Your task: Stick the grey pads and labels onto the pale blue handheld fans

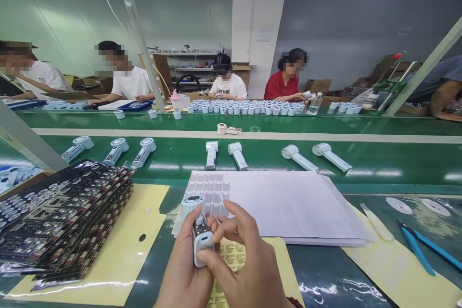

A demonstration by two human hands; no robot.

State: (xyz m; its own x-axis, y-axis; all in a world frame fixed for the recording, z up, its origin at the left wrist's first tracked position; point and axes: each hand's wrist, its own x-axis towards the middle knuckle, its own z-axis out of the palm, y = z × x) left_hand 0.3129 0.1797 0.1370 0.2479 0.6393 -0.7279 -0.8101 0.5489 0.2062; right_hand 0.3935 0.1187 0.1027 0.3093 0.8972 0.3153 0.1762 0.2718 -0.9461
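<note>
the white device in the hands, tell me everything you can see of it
The white device is a small handheld unit of pale, plastic-looking material, with a round ringed head at its far end and a long handle. The handle's top face is open, showing dark parts inside. It points away from the camera, held above the table edge. The left hand cradles it; the right hand pinches its near end.

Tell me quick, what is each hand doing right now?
Left hand: closed around the small white handheld device.
Right hand: fingers pinched on the same device's lower end, sharing the grip.
</note>
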